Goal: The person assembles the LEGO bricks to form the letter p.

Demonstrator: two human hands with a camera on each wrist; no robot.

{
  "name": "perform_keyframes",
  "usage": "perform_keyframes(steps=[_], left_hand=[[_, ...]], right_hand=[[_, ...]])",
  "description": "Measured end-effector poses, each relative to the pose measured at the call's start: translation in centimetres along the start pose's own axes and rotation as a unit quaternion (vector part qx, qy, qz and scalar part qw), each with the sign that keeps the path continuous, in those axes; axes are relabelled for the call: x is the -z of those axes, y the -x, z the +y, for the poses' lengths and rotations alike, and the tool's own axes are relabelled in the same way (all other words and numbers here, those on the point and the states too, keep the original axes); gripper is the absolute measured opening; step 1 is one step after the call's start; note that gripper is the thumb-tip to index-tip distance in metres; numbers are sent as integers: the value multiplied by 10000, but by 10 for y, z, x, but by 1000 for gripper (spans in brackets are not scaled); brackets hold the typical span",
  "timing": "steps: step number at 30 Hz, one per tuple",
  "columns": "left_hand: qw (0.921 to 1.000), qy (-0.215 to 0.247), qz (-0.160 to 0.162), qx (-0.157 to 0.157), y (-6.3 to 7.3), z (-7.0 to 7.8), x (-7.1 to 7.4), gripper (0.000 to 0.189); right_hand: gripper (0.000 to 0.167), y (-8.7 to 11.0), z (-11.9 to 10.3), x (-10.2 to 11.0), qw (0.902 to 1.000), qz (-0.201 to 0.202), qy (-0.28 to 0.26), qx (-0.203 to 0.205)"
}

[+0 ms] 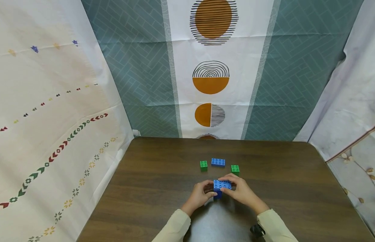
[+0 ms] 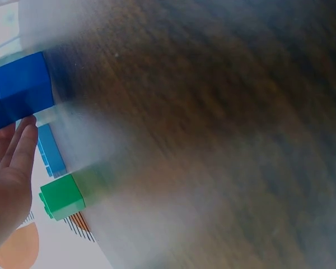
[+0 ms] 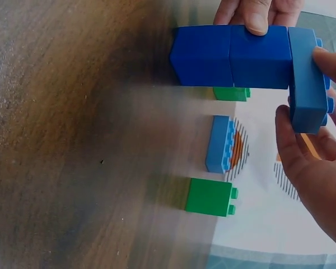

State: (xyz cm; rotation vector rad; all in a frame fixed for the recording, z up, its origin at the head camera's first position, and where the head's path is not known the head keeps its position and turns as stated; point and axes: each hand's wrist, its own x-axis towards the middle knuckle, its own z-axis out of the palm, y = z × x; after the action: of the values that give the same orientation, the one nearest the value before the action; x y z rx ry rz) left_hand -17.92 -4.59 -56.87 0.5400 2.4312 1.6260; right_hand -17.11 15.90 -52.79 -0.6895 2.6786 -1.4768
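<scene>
A stack of two dark blue toy bricks (image 3: 229, 56) stands on the table, topped by a lighter blue brick (image 1: 221, 185) with studs. This top brick overhangs the stack on the right-hand side. My right hand (image 1: 242, 192) pinches the overhanging brick, thumb on the near side and fingers on the far side. Around the dark blue bricks, my left hand (image 1: 199, 195) has its thumb on the near face and its fingers behind. In the left wrist view, the left hand's fingers (image 2: 23, 148) lie close along the lower dark blue brick (image 2: 25, 84).
Beyond the stack lie a green brick (image 1: 203, 165) on the left, a blue brick (image 1: 218, 162) in the middle and another green brick (image 1: 235, 169) behind the right hand. The brown table (image 1: 157, 174) ends at hanging patterned cloths (image 1: 139, 84).
</scene>
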Motion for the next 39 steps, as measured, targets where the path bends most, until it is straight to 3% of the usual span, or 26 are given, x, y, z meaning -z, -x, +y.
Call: perform_keyframes(steps=[12, 28, 33, 39], left_hand=[[10000, 11, -13, -25, 0, 1, 1, 28], [9998, 143, 13, -127, -1, -1, 0, 28], [9998, 164, 24, -89, 0, -1, -1, 30], [9988, 482, 54, -65, 3, 0, -4, 33]], right_hand=[[30, -3, 2, -4, 10000, -27, 2, 77], [32, -5, 3, -6, 9994, -33, -111, -311], [34, -2, 2, -5, 9995, 6, -210, -241], [34, -1, 2, -6, 9998, 39, -64, -187]])
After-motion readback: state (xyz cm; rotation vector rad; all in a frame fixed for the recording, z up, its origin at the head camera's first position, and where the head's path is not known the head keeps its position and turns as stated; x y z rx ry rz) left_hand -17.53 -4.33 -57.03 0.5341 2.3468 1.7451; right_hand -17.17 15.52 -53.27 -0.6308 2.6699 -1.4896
